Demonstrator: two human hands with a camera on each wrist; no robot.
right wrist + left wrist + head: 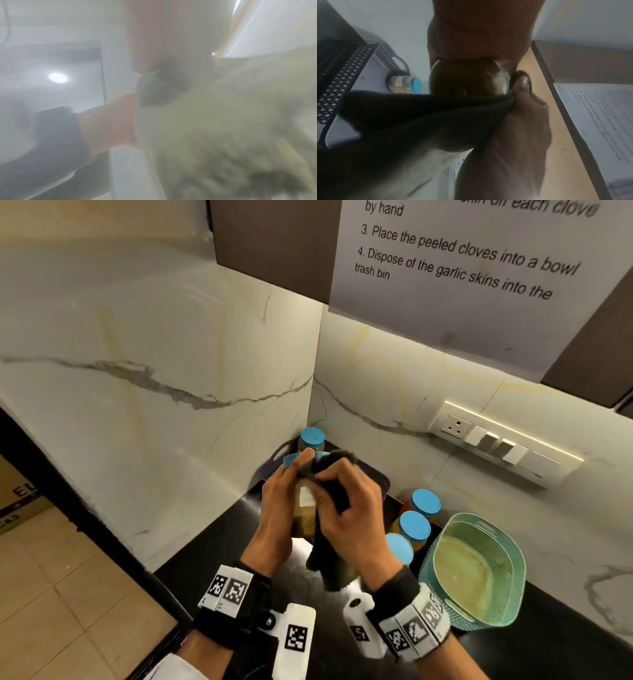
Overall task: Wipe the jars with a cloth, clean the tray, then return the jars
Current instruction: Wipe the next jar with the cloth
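My left hand [284,501] grips a glass jar [306,510] with a blue lid, held up above the dark perforated tray [376,477]. My right hand [346,501] clutches a dark cloth [330,556] and presses it against the jar's side. The left wrist view shows the jar's round base [467,78] with the cloth [419,115] wrapped under it. One more blue-lidded jar [311,440] stands in the tray's far corner, also visible as a jar [404,84] from the left wrist. The right wrist view is foggy, filled by blurred cloth [223,128].
Three blue-lidded jars [414,525] stand on the black counter right of the tray. A teal basket [479,573] sits beside them. Marble walls meet in the corner behind; a switch panel [503,440] is on the right wall. The counter's edge drops to floor at left.
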